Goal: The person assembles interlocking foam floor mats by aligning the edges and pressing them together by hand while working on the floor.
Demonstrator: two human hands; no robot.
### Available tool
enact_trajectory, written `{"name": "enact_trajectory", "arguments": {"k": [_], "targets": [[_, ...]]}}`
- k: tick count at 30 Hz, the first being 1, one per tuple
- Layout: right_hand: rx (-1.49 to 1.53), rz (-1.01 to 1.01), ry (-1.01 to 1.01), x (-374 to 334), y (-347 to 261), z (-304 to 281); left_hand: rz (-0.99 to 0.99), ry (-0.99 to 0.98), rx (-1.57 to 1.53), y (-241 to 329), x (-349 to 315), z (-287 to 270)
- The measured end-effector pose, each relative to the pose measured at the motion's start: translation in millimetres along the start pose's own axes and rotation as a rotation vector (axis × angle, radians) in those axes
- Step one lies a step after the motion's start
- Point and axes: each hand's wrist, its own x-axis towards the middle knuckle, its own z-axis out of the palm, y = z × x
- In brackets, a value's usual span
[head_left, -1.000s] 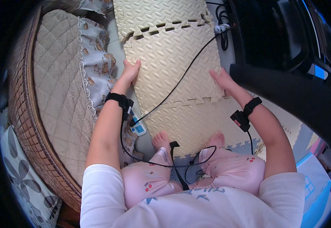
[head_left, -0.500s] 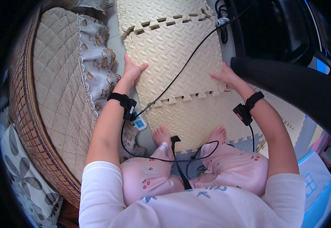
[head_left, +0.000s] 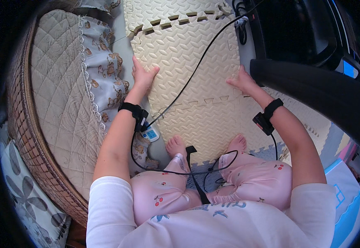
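Observation:
A cream foam mat tile [head_left: 192, 62] with a raised leaf-shaped tread lies between my two hands. My left hand [head_left: 144, 77] grips its left edge, thumb on top and fingers along the outer side. At the right edge, my right hand [head_left: 243, 81] holds the same tile, its thumb also lying on the top face. The tile's near teeth meet those of a nearer foam tile [head_left: 200, 128] in a thin, nearly flat seam. Along its far side, dark gaps show between it and a farther foam tile [head_left: 167, 8]. Some fingertips are hidden below the edges.
A black cable [head_left: 204, 53] crosses over the tile. Left stands a bed edge with a quilted cover [head_left: 58, 74] and ruffled skirt; a white socket block [head_left: 151, 132] lies beside it. A dark curved frame [head_left: 312, 82] closes in on the right. My bare feet [head_left: 175, 146] rest on the near tile.
The tile's near edge has dropped level with the nearer tile, and the open gaps in that seam have closed to a thin line. Both hands stay at the edges.

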Motion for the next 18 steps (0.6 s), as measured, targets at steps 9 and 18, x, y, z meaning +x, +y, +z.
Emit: {"name": "enact_trajectory", "arguments": {"k": [9,18], "targets": [[-0.198,-0.164,0.113,-25.7,-14.8,-24.3,0.056,-0.002,0.390,16.7,-3.4,-16.2],[-0.289,-0.247,-0.042,-36.7,30.5,-22.2,0.274,-0.031,0.291,4.9,15.6,-9.6]]}}
